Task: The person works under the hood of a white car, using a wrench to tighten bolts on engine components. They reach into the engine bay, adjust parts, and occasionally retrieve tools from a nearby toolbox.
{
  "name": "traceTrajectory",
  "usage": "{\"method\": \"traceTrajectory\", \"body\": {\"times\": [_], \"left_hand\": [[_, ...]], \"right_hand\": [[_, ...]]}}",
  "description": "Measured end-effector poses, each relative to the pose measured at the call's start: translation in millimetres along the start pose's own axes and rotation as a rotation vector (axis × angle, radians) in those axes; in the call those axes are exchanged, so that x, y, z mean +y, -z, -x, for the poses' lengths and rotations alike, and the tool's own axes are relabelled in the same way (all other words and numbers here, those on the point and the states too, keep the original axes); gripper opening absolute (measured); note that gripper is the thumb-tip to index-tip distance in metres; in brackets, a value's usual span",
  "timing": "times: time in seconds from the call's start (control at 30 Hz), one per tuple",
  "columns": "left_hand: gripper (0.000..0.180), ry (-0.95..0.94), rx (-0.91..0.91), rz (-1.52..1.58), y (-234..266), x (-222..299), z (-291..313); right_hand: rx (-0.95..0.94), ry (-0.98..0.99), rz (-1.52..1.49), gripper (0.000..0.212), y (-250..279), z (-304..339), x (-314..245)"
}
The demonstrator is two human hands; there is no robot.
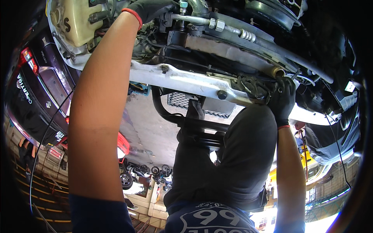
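My left hand (153,8), in a black glove with a red cuff, reaches into the engine bay at the top. Its fingertips are partly hidden close to a green-capped fitting (183,7) on a metal pipe (194,19), so their grip does not show. On the right my gloved right hand (283,97) is closed, fingers curled beside an open round pipe neck (278,72). That neck sits at the end of a long grey metal tank (233,54), seemingly part of a radiator. What the right fingers hold is hidden.
A white crossbar (186,81) spans the car's front before my knees. A yellowed plastic reservoir (75,23) stands upper left. A dark car (46,89) is parked at left. Thin cables (42,136) hang on both sides. Black tubing (157,105) lies below the crossbar.
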State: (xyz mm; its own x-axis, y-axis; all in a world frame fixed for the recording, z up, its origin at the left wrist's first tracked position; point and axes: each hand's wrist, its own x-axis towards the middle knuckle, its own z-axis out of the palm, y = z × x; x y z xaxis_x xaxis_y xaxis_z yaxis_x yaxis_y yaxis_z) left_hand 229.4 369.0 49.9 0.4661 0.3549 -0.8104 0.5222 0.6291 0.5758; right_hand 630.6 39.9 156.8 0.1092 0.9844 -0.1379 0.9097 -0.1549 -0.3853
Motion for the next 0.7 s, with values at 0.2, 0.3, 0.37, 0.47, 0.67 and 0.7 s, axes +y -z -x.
{"method": "traceTrajectory", "body": {"times": [0.2,0.3,0.37,0.47,0.67,0.7], "left_hand": [[0.014,-0.074,0.003,0.008,-6.4,5.6,7.8],[0.012,-0.085,0.047,0.121,-17.9,14.1,12.9],[0.012,-0.046,0.047,0.280,-21.5,20.6,19.3],[0.010,-0.060,0.047,0.208,-22.0,17.5,13.1],[0.017,-0.180,0.015,-0.067,7.7,-10.8,-12.9],[0.018,-0.189,0.032,-0.139,10.3,-12.2,-11.9]], "right_hand": [[-0.026,-0.008,0.022,0.029,-0.4,-0.6,-1.3],[-0.027,-0.017,-0.011,0.030,0.3,-1.8,-2.4],[-0.031,-0.014,0.008,0.030,1.3,-0.7,-1.0],[-0.019,-0.001,0.021,0.030,1.2,1.4,0.6],[-0.022,0.005,0.005,0.030,-2.1,-1.5,-0.9],[-0.026,-0.001,0.000,0.030,-3.6,-2.6,-2.4]]}}
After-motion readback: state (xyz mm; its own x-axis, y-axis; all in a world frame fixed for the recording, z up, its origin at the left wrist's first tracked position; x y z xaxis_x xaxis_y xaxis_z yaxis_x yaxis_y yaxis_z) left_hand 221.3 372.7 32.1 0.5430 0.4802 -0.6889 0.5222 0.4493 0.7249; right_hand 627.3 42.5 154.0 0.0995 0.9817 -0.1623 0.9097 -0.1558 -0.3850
